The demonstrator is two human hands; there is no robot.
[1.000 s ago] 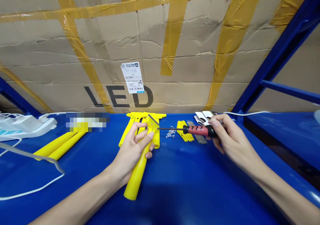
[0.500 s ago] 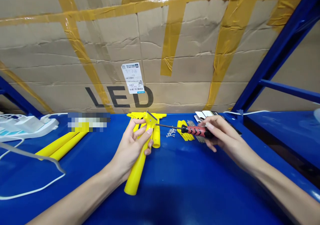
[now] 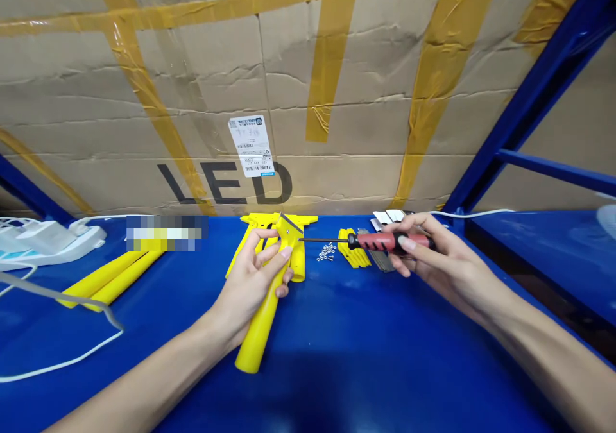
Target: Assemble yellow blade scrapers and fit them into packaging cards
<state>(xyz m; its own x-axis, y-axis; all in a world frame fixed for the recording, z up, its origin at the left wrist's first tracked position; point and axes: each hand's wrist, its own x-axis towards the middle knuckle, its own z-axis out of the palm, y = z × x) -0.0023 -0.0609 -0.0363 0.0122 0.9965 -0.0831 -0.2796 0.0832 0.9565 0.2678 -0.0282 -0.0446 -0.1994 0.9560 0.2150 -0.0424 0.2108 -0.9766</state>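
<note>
My left hand (image 3: pixel 250 285) is shut around a yellow plastic scraper handle (image 3: pixel 260 324), which slants up to a metal blade (image 3: pixel 289 225) at its head. My right hand (image 3: pixel 433 260) grips a screwdriver (image 3: pixel 380 242) with a red and black handle. Its thin shaft points left, and the tip ends right beside the scraper head. I cannot tell whether they touch. Behind my left hand lies a stack of yellow plastic parts (image 3: pixel 250 240), partly hidden by my fingers.
Small screws (image 3: pixel 326 252) lie on the blue bench (image 3: pixel 337 369), next to yellow pieces (image 3: pixel 351 250) and metal strips (image 3: pixel 380 260). White cards (image 3: pixel 387 216) lie behind them. Yellow handles (image 3: pixel 110 279), a white power strip (image 3: pixel 48 240) and a cable are at left. A taped cardboard box (image 3: pixel 240 80) stands behind.
My right hand has rolled on the screwdriver handle, bringing the shaft level, and the tip has moved slightly up and left. The left hand still holds the scraper, and the view has shifted slightly.
</note>
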